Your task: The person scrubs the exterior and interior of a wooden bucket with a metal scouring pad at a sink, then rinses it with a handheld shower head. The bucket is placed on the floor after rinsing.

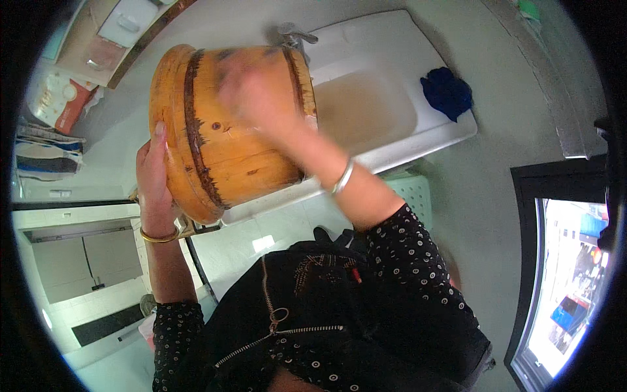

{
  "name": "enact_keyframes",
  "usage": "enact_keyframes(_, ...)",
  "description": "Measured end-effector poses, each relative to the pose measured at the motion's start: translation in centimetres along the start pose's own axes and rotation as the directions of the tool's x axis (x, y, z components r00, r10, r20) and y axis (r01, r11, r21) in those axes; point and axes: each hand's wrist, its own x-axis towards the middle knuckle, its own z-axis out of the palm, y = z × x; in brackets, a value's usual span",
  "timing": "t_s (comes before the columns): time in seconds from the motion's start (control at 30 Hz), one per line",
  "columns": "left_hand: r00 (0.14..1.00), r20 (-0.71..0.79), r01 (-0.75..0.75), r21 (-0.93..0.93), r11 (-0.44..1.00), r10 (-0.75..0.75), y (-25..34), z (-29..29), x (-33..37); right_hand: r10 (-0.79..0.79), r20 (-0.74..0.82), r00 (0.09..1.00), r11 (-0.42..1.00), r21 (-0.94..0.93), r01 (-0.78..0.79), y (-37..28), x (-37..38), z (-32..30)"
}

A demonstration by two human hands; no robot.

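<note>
- A dark blue cloth (447, 94) lies crumpled at the right.
- A red and white package (65, 104) is at the left.
- Striped cloth (49, 158) lies near this package.
- A black-framed opening (567, 277) looks bright.

Plain pale grey wall (499, 140), edges bending toward the rim. At right, dark frame (522, 189) around a bright opening (578, 274), door or window, cannot tell which; strongest light there. Below, glossy white floor (284, 227) with a bright reflected patch (263, 244). Upper left, brown-edged shelf (140, 52). Lower left, grey panel (117, 261) in pale surround.
</note>
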Motion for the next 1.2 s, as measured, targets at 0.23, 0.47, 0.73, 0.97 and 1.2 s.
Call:
enact_keyframes(0.23,0.998,-0.018,0.066,0.133,0.989,-0.065,0.3,-0.1,2.3,-0.032,-0.111,0.993,0.998,0.049,0.038,4.9,-5.1,0.4)
enact_keyframes(0.47,0.994,0.102,0.027,0.139,0.990,-0.041,1.6,2.8,4.3,0.221,-0.032,0.975,0.966,0.144,-0.215,9.1,-3.2,-0.1)
enact_keyframes(0.73,0.995,0.077,0.051,0.084,0.995,-0.058,2.2,4.0,5.7,0.020,-0.233,0.972,0.998,0.068,-0.004,8.4,-5.5,-1.4)
enact_keyframes(0.97,0.993,0.113,0.033,-0.010,0.999,-0.031,2.0,4.4,6.2,0.506,-0.232,0.831,0.796,0.498,-0.345,18.8,-4.6,3.5)
enact_keyframes(1.2,0.995,0.092,0.036,0.044,0.998,-0.040,2.4,4.4,6.0,0.658,0.051,0.751,0.687,-0.449,-0.571,30.5,-12.1,7.5)
